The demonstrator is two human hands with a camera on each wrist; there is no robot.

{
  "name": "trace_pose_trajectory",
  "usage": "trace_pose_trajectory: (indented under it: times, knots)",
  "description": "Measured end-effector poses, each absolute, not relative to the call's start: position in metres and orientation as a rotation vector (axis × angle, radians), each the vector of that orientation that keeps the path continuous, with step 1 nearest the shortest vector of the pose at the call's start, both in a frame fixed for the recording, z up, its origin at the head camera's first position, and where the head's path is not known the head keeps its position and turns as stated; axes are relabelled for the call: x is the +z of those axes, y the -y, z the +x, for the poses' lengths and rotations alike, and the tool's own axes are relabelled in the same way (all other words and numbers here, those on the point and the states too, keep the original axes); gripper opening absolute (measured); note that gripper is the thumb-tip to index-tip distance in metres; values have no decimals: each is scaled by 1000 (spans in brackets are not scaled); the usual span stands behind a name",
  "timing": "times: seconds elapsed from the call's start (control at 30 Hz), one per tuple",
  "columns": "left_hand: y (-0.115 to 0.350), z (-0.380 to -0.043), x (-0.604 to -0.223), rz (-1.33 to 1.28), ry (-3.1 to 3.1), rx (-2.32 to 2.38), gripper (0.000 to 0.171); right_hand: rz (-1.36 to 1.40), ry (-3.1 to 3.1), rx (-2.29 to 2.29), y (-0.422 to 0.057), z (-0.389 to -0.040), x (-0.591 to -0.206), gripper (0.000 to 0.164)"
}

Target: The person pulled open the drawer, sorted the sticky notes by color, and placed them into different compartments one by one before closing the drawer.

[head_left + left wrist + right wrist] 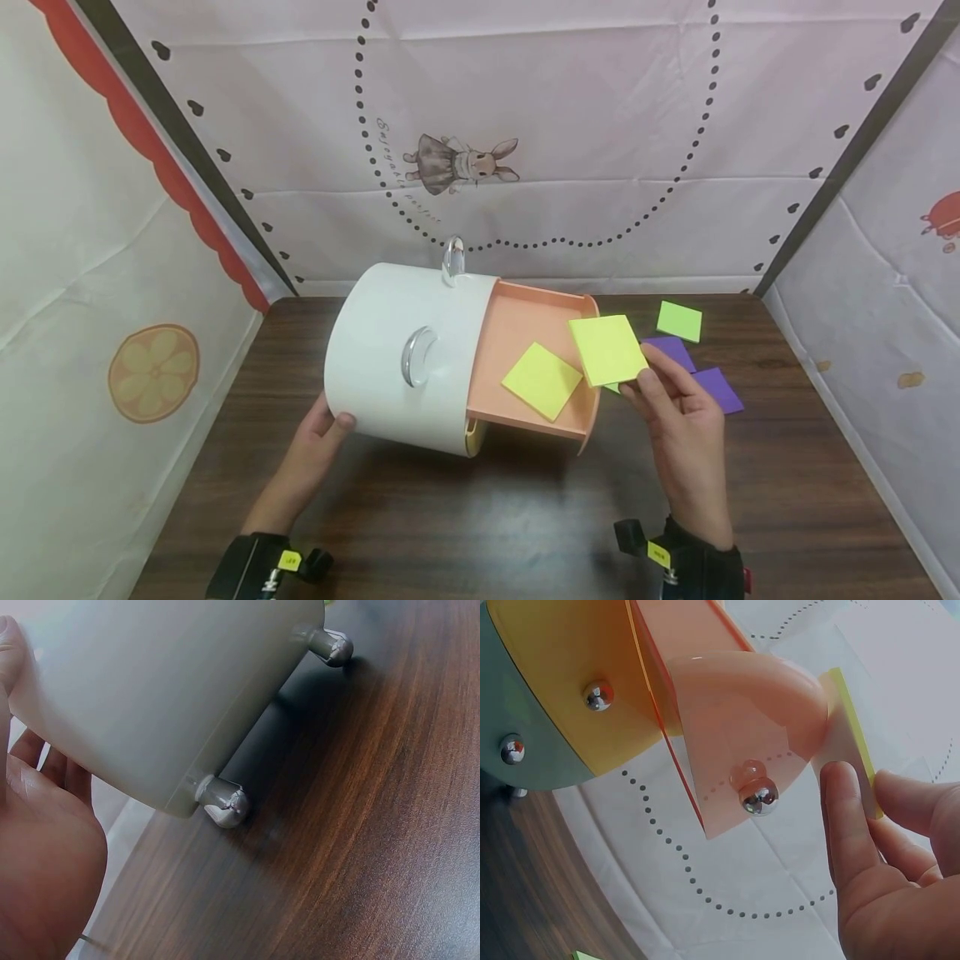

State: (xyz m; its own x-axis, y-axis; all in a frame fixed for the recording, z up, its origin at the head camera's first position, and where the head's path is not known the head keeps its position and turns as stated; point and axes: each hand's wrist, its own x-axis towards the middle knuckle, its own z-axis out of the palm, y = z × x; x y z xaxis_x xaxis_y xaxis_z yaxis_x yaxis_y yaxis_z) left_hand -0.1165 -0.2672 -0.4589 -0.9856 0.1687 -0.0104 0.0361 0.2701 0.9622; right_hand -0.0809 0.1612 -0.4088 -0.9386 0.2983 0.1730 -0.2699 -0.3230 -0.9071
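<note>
My left hand [309,457] grips the near left edge of a white rounded storage box [382,350], thumb on its side and fingers behind the rim. From the box's right side a pink drawer [528,312] stands pulled out. A yellow sticky note pad [542,382] lies inside it. My right hand [681,437] pinches another yellow sticky note pad [609,350] between thumb and fingers, close to the drawer's front. In the right wrist view that pad shows edge-on, beside the drawer front with its round silver knob [759,796].
Right of the drawer lie purple pads [718,390] and a green pad [679,321] on the dark wooden table [480,533]. Yellow [562,660] and green [514,697] drawer fronts are pushed in. The box has short silver feet [225,804]. Printed white cloth [585,125] hangs behind.
</note>
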Motion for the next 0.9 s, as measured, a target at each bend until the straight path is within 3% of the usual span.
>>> trace_pose_trajectory:
  times: [0.3, 0.9]
  knots:
    - [273, -124, -477, 179, -2426, 1822, 57, -47, 1599, 2292, -158, -82, -408, 42]
    - [274, -124, -478, 195, -2427, 1831, 57, -57, 1672, 2247, -154, -82, -409, 41]
